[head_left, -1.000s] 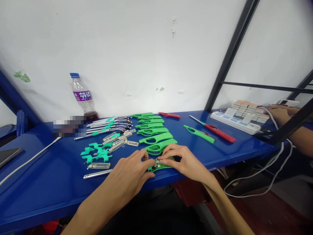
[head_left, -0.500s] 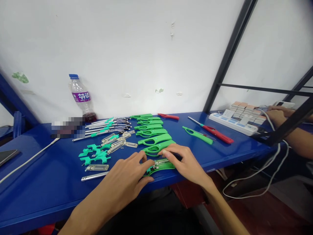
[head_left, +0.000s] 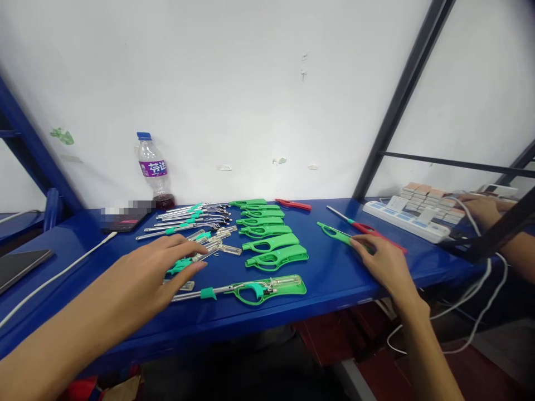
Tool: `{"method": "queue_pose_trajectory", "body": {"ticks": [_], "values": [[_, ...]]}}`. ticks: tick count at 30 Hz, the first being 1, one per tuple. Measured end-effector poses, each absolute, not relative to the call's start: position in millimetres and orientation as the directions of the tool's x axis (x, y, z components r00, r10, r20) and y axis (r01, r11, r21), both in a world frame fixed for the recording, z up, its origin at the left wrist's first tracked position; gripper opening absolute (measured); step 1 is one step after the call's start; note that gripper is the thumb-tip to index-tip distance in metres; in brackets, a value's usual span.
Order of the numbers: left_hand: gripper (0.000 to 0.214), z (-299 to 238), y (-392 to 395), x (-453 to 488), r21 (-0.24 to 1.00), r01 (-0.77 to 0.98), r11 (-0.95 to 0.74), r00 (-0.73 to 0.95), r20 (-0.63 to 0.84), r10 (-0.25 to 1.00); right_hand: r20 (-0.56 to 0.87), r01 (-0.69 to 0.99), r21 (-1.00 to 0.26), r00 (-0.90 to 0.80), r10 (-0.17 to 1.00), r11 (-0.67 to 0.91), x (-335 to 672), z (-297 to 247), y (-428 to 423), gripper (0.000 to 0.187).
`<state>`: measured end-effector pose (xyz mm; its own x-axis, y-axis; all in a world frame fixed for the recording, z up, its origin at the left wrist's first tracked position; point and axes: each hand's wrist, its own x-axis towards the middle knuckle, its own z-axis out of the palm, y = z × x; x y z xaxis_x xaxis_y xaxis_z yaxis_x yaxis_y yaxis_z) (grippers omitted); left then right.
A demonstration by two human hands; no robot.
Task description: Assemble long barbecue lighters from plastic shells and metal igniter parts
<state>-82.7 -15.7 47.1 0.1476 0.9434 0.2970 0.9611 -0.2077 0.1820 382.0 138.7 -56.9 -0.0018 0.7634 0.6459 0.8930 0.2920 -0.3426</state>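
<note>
My left hand (head_left: 154,267), its thumb and fingers apart, hovers over teal plastic triggers (head_left: 179,265) and clear fuel tanks (head_left: 229,250), partly hiding them. At the front edge lies an opened lighter (head_left: 267,288): a green half shell with a metal tube, teal trigger, wires and clear tank laid in it. Neither hand touches it. My right hand (head_left: 384,260) is at a separate green lighter shell (head_left: 334,231), which has a thin rod lying along it. Its fingertips are closed together there; what they grip is hidden.
Several green handle shells (head_left: 271,243) lie in a column, with metal lighter tubes (head_left: 175,227) to their left. A red lighter (head_left: 363,227), red shell (head_left: 293,204), power strip (head_left: 405,220), bottle (head_left: 154,169) and phone (head_left: 125,219) are around. Another person's arm (head_left: 516,245) shows at right.
Both hands have left the opened lighter at the front. My left hand moved left over the small parts; my right moved right to the separate green shell. The view shifted slightly.
</note>
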Motion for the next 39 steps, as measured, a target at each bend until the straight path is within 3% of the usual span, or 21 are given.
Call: {"method": "queue_pose_trajectory", "body": {"ticks": [7, 14, 17, 20, 24, 32, 39], "values": [[0.063, 58, -19, -82, 0.212, 0.956, -0.203, 0.133, 0.302, 0.944, 0.578, 0.897, -0.372, 0.022, 0.816, 0.239, 379, -62, 144, 0.043], [0.057, 49, -21, -81, 0.221, 0.94, -0.262, 0.184, 0.321, 0.929, 0.615, 0.874, -0.428, 0.095, 0.783, 0.23, 375, -51, 128, 0.046], [0.055, 47, -22, -78, 0.231, 0.927, -0.296, 0.208, 0.34, 0.917, 0.646, 0.775, -0.529, 0.105, 0.756, 0.345, 362, -35, 106, 0.045], [0.053, 43, -21, -74, 0.227, 0.918, -0.326, 0.23, 0.364, 0.902, 0.54, 0.522, -0.689, -0.094, 0.837, 0.503, 335, -16, 76, 0.038], [0.053, 30, -16, -70, 0.181, 0.905, -0.384, 0.296, 0.38, 0.877, 0.384, 0.49, -0.67, -0.413, 0.826, 0.557, 290, -6, 47, 0.025], [0.029, 3, 0, -63, 0.271, 0.849, -0.454, 0.391, 0.255, 0.884, 0.355, 0.457, -0.659, -0.511, 0.783, 0.597, 257, -22, 51, 0.018], [0.02, 8, 7, -50, 0.311, 0.864, -0.395, 0.388, 0.089, 0.917, 0.353, 0.435, -0.671, -0.524, 0.775, 0.6, 251, -24, 50, 0.017]]}}
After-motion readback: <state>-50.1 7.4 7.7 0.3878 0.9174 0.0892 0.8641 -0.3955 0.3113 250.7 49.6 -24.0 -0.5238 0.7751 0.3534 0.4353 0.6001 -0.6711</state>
